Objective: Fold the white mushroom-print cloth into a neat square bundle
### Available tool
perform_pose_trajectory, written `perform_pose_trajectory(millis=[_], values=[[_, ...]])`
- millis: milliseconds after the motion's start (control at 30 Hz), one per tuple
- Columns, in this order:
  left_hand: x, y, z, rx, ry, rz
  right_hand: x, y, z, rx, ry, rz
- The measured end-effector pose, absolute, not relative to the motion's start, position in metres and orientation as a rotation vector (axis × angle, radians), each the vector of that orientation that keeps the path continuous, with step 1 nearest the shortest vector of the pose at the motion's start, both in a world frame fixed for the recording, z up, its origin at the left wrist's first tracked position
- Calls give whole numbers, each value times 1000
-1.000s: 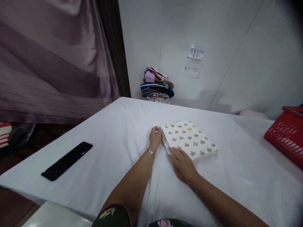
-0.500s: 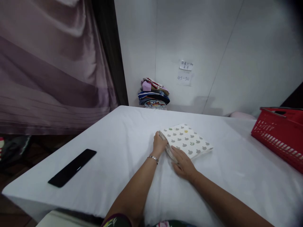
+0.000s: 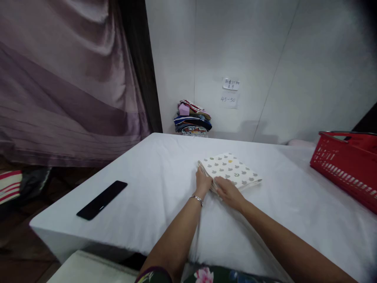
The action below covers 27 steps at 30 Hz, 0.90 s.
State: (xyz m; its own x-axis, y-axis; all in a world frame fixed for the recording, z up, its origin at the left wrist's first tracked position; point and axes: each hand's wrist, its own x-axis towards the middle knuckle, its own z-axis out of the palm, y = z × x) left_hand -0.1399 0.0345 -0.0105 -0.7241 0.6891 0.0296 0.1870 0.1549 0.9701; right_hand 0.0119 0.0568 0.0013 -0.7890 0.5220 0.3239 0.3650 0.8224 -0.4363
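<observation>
On the desk (image 3: 159, 173), the folded patterned cloth (image 3: 228, 169) is grasped at its left edge by fingers of the left hand (image 3: 203, 181); whether the right hand (image 3: 231, 193) is closed cannot be told. Its layers are best kept flush.

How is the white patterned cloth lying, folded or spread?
Folded: the white patterned cloth forms a compact packet, with layered edges showing beside the left hand.

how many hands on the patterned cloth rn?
2: the left hand at the left edge of the patterned cloth, the right hand by its near corner. Some fingers are hidden, but no other hand shows.
</observation>
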Motion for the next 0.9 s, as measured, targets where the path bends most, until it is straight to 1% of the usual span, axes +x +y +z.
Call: perform_pose_trajectory(millis=[133,433,600,767,833,900], values=[[-142,35,-10,788,2119,1531,16,51,-8,-661,-2734,314],[-143,39,-5,912,2188,1416,12,45,-5,-593,-2677,138],[-140,39,-1,1159,2346,1312,13,45,-9,-581,-2671,127],[-139,38,-1,1195,2397,1282,48,58,-14,-502,-2686,129],[-139,37,-1,1204,2411,1255,73,70,-15,-579,-2670,137],[-139,35,1,1238,2430,1221,101,86,-15,-770,-2616,158]])
